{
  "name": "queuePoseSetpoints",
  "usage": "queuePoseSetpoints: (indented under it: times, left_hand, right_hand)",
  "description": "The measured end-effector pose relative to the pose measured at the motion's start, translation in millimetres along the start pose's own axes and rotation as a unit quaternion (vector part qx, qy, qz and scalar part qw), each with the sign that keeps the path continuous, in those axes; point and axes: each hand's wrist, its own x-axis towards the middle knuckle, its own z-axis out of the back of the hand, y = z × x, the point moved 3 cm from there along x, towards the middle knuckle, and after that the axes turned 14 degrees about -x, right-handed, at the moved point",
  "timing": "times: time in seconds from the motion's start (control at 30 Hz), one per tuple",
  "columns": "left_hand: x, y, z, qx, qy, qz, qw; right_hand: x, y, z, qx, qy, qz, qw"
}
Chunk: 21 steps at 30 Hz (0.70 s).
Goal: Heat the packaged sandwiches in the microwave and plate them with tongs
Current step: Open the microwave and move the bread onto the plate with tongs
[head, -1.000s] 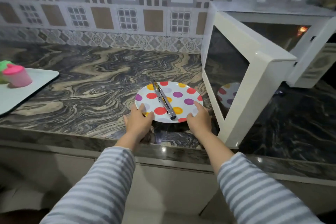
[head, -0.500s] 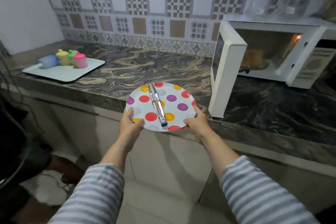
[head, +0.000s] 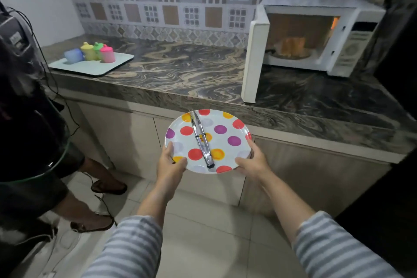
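- Head view is showing both hands carrying a polka-dot plate (head: 228, 133) in front of the counter (head: 180, 70), held out level, likely so the tongs (head: 201, 140) lying loose across it are not sliding off.
- Left hand (head: 170, 165) is gripping the plate's near-left rim, thumb curled over the top; right hand (head: 252, 162) is gripping the near-right rim the same way, which is keeping the load balanced.
- Tongs are resting closed, with a ring round the arms, and neither hand is touching them.
- Sandwiches (head: 292, 46) are sitting inside the microwave (head: 352, 45), too blurred to make out any packaging.
- Microwave door (head: 255, 58) is standing wide open, jutting toward the counter edge; the plate is probably needing to pass round it.
- Farther left, a tray (head: 117, 61) is holding coloured lidded cups (head: 90, 53).
- Another person's feet (head: 99, 205) are standing at the left, near the walking space.
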Motion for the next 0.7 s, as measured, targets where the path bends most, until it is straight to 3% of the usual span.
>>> queuePoseSetpoints:
  times: [0.33, 0.7]
  left_hand:
    - [-20, 23, -80, -0.043, 0.059, 0.061, 0.995]
    - [30, 43, -255, -0.034, 0.131, 0.079, 0.988]
  right_hand:
    - [-48, -21, 85, -0.017, -0.141, 0.01, 0.99]
    - [-7, -5, 241, -0.043, -0.245, -0.011, 0.969]
